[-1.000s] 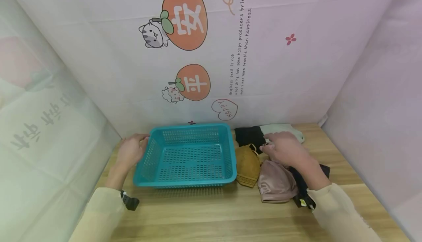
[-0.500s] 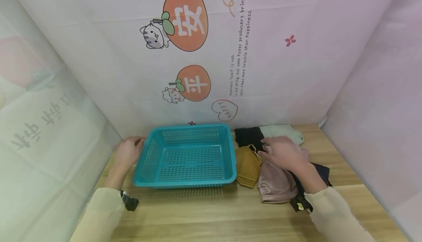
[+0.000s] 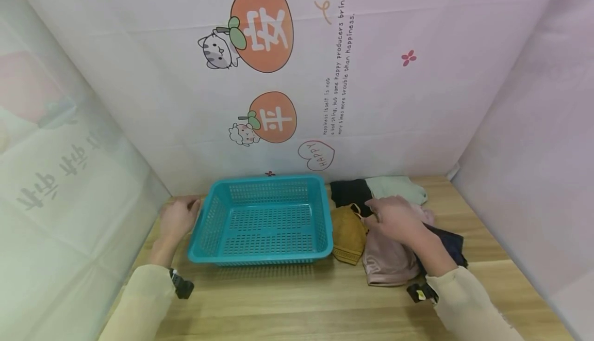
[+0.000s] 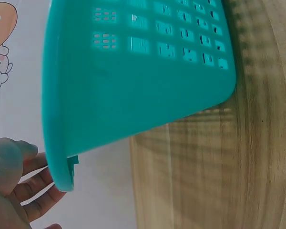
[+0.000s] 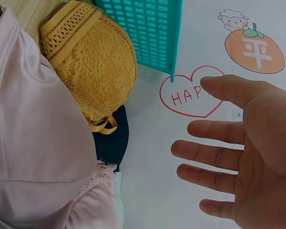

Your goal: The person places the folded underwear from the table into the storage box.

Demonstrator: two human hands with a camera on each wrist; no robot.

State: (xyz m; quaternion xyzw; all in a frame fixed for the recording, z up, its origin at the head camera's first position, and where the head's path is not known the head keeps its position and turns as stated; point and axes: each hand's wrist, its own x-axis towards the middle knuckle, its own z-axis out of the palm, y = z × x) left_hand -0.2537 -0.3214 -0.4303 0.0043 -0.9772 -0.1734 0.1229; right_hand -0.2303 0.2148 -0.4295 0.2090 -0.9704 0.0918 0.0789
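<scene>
A teal plastic basket [image 3: 260, 256] stands on the wooden table. My left hand [image 3: 178, 218] is beside its left rim; in the left wrist view the loosely bent fingers [image 4: 35, 183] are next to the rim and appear not to grip it. Above the garments hovers my right hand [image 3: 396, 221], its fingers spread and holding nothing, as the right wrist view shows. Below and around it lie a mustard lace bra [image 3: 349, 235], a dusty-pink satin bra [image 5: 43, 129], a black garment [image 3: 350, 192], a pale green garment [image 3: 399, 189] and a dark navy garment [image 3: 447, 243].
A printed white cloth [image 3: 371, 98] hangs as the back wall, and similar cloth closes both sides. The garments sit right of the basket, the mustard one against its side. Bare wooden tabletop [image 3: 278, 305] shows in front.
My left hand has drawn slightly left and down from the basket's rim. The right hand has shifted a little toward me over the garments. Basket and garments stay put.
</scene>
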